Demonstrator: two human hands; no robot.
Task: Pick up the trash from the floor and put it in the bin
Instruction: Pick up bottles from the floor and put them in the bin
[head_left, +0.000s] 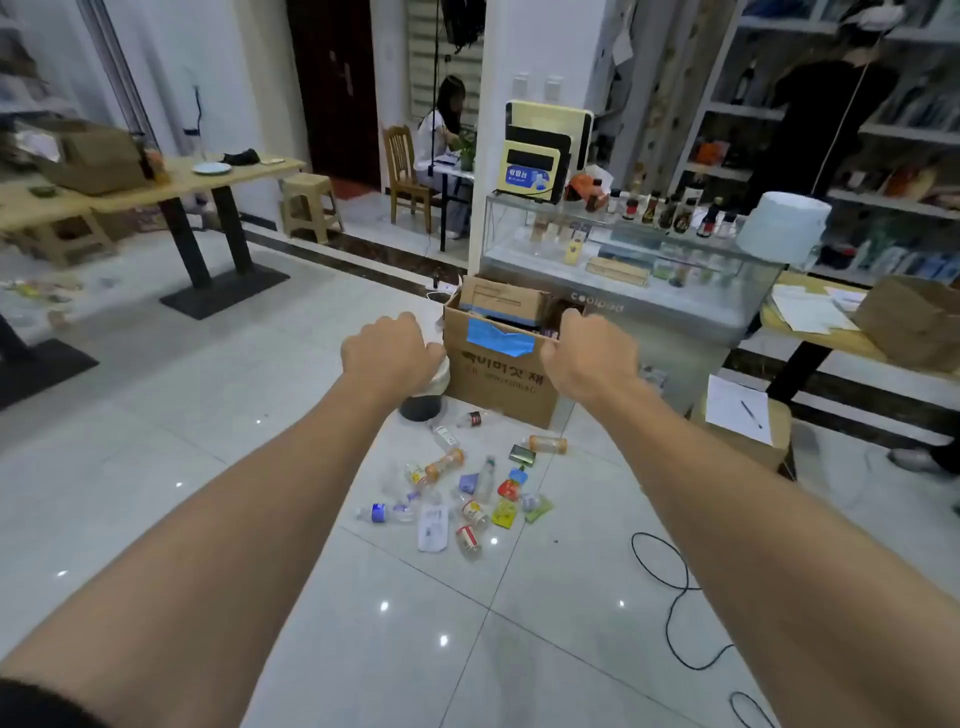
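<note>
Nearest the camera, two bare forearms extend forward over the glossy white tiled floor (156, 467). One black cable (675, 587) loops across the tiles at near right.

Beyond the forearms, the trash lies scattered on the floor in one loose cluster: one clear plastic bottle with a blue label (382, 513), one flat white wrapper (432, 528), one yellow sachet (504, 513), one red sachet (508, 489), one green sachet (538, 508), two orange-tinted plastic bottles (444, 464), one dark rectangular packet (522, 455), plus further small clear bottles too blurred to count.

Farther on, the left hand (387, 351) is curled, fingers bent down; whether it holds anything cannot be told. It covers most of the dark round bin with a pale liner (423, 400). The right hand (587, 358) is likewise curled; its contents cannot be told. Between the hands stands one open brown cardboard box with blue tape (501, 379).
</note>
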